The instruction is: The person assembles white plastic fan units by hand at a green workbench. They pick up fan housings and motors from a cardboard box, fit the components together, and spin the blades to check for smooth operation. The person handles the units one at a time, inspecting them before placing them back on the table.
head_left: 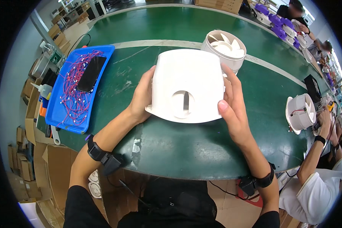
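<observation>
A white plastic housing (pixel 188 76) with a round recess and a dark slot near its lower edge is held up between both hands over the green table. My left hand (pixel 142 95) grips its left side, the fingers mostly hidden behind it. On the right side, my right hand (pixel 233 104) holds it with the thumb on the front corner and the fingers along the side. Just behind the housing, a white round fan unit (pixel 225 49) with several blades stands on the table, close to my right fingers.
At left lies a blue tray (pixel 55 114) with red wires (pixel 74 83) and a black phone (pixel 91 74). Another fan unit (pixel 302 113) sits at right beside a co-worker's hand (pixel 325 117). Purple and white parts (pixel 279 26) line the far right. Cardboard boxes (pixel 60 167) stand below left.
</observation>
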Demonstrator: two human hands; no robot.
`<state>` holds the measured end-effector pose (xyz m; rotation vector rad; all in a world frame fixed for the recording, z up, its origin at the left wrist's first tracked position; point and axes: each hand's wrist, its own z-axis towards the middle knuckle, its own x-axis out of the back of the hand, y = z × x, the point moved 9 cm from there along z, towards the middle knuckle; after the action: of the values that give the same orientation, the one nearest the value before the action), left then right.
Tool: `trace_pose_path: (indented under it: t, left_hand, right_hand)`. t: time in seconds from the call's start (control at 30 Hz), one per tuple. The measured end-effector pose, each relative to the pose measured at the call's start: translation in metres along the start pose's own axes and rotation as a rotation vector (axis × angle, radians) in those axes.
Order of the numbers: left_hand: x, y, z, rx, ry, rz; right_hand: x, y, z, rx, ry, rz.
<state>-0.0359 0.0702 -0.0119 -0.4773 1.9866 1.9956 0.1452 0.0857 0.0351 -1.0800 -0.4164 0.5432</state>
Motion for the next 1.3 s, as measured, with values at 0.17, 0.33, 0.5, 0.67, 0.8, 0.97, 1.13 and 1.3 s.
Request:
trace_pose_path:
  t: [0.17, 0.33, 0.5, 0.67, 0.8, 0.97, 1.13, 1.3]
  left_hand:
    - [0.001, 0.001, -0.001, -0.03, -0.057, 0.087]
    - [-0.007, -0.001, -0.007, 0.013, -0.191, 0.086]
    - [-0.009, -0.01, -0.011, -0.031, -0.291, 0.102]
    - [-0.014, -0.008, -0.012, 0.074, -0.36, 0.011]
    - [-0.025, -0.001, -0.006, 0.004, -0.37, -0.001]
    - [-0.03, 0.009, -0.007, -0.147, -0.392, 0.216]
    - [-0.056, 0.016, -0.024, -0.396, -0.456, 0.946]
    - [-0.058, 0.01, -0.024, -0.356, -0.438, 0.819]
  right_hand:
    - [-0.005, -0.001, 0.001, -0.014, -0.029, 0.072]
    - [-0.011, -0.004, -0.001, -0.043, -0.048, 0.105]
    - [-0.012, -0.005, -0.001, -0.01, -0.064, 0.132]
    - [-0.016, -0.004, -0.001, -0.03, -0.101, 0.263]
    - [-0.015, -0.002, -0.003, -0.054, -0.105, 0.321]
    - [-0.012, -0.006, -0.003, 0.034, -0.068, 0.109]
    - [0.013, -0.015, 0.001, 0.232, -0.037, -0.306]
    - [0.006, -0.045, -0.002, 0.409, -0.005, -0.605]
